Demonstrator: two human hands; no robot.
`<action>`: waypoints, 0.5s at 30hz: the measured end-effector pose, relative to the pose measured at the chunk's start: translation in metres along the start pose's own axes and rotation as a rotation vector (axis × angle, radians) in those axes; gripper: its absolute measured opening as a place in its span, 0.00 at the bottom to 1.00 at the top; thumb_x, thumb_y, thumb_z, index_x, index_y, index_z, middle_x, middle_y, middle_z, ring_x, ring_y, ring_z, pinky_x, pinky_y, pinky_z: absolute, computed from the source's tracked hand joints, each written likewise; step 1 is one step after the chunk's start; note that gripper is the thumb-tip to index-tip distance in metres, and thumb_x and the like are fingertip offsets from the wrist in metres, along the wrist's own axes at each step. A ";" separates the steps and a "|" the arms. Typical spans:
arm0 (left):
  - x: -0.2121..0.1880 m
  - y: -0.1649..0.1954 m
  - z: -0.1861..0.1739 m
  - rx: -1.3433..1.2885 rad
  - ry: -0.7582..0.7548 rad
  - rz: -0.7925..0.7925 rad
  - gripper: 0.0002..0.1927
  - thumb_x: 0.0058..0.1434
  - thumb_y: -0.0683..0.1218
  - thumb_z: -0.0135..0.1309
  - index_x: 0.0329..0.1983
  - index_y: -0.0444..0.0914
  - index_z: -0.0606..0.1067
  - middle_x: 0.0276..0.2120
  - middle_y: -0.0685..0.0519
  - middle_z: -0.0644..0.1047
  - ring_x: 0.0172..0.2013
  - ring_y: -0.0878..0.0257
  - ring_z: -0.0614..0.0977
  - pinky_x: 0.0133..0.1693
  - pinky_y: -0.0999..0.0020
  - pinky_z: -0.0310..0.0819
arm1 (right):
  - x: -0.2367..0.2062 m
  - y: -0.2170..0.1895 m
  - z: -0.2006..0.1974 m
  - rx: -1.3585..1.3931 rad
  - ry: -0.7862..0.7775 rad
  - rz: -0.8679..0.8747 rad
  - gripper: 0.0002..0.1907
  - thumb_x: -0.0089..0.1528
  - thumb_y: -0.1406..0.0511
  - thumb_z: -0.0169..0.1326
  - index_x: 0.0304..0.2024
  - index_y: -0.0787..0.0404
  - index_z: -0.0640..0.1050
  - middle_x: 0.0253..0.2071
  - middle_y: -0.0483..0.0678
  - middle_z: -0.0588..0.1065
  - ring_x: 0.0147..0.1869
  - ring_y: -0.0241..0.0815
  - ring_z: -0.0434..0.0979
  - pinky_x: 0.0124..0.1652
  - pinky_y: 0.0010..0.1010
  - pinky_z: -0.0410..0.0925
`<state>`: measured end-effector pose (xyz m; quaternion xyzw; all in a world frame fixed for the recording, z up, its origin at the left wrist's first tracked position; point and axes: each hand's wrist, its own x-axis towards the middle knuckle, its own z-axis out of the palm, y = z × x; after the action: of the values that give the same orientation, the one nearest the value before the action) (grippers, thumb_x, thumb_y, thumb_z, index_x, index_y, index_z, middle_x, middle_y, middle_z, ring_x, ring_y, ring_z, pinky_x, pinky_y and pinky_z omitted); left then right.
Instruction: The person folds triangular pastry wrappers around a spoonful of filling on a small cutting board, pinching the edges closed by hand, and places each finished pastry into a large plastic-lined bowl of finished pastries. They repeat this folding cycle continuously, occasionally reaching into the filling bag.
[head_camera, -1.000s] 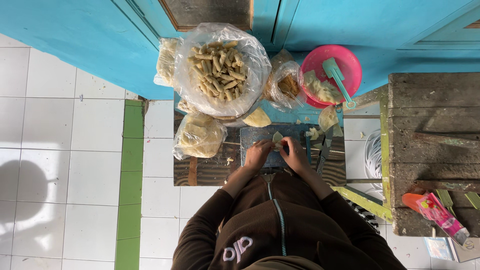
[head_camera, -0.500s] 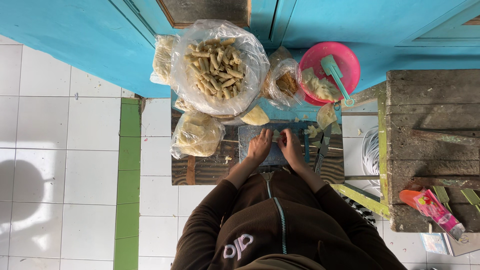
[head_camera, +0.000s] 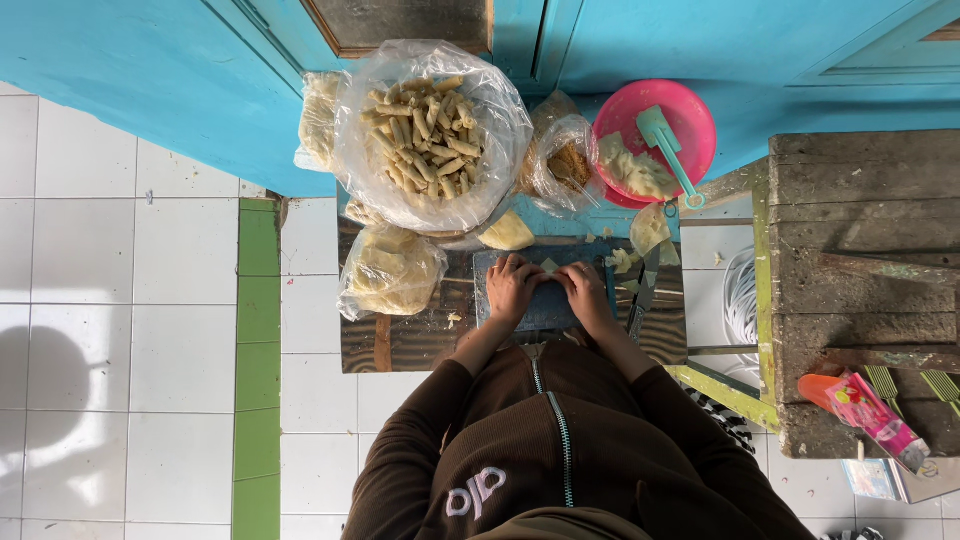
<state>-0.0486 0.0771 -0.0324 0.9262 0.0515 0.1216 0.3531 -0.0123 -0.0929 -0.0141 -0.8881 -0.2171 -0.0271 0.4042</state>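
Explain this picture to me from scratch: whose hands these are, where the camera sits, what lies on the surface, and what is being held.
There is no machine here. A person in a brown zipped top works with two bare hands, and the camera sits on that person's head, looking straight down.

The left hand and right hand both press down on a dark grey board, side by side. A small pale piece shows between their fingertips; whether either has a grip on it is too small to tell.

The board lies on a low dark wooden table. On and beyond it are a large clear bag of pale rolled sticks, a smaller bag of pale sheets, and a pink bowl with a turquoise scoop. A knife lies right of the board. The floor is white tile, the wall turquoise.
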 end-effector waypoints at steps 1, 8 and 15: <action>0.002 0.001 0.003 -0.003 0.006 -0.052 0.09 0.55 0.57 0.65 0.34 0.49 0.84 0.39 0.59 0.77 0.46 0.57 0.76 0.47 0.57 0.66 | 0.003 0.001 0.000 0.024 0.000 0.049 0.05 0.64 0.69 0.62 0.41 0.62 0.80 0.40 0.51 0.77 0.43 0.52 0.79 0.41 0.39 0.71; 0.006 0.012 0.008 -0.022 -0.013 -0.264 0.08 0.52 0.54 0.66 0.32 0.47 0.82 0.38 0.59 0.81 0.45 0.57 0.76 0.47 0.58 0.63 | 0.012 -0.004 -0.002 0.095 0.042 0.127 0.09 0.58 0.70 0.65 0.38 0.64 0.78 0.38 0.53 0.75 0.41 0.52 0.78 0.40 0.38 0.71; -0.008 -0.009 -0.001 0.042 0.080 0.310 0.04 0.62 0.50 0.60 0.40 0.50 0.81 0.44 0.63 0.81 0.50 0.62 0.77 0.52 0.60 0.64 | 0.001 -0.006 -0.004 -0.033 0.032 -0.223 0.10 0.59 0.72 0.62 0.44 0.64 0.79 0.43 0.51 0.76 0.48 0.53 0.77 0.44 0.41 0.71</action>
<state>-0.0566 0.0823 -0.0391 0.9247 -0.0757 0.2105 0.3082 -0.0131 -0.0924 -0.0070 -0.8645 -0.3076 -0.0898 0.3873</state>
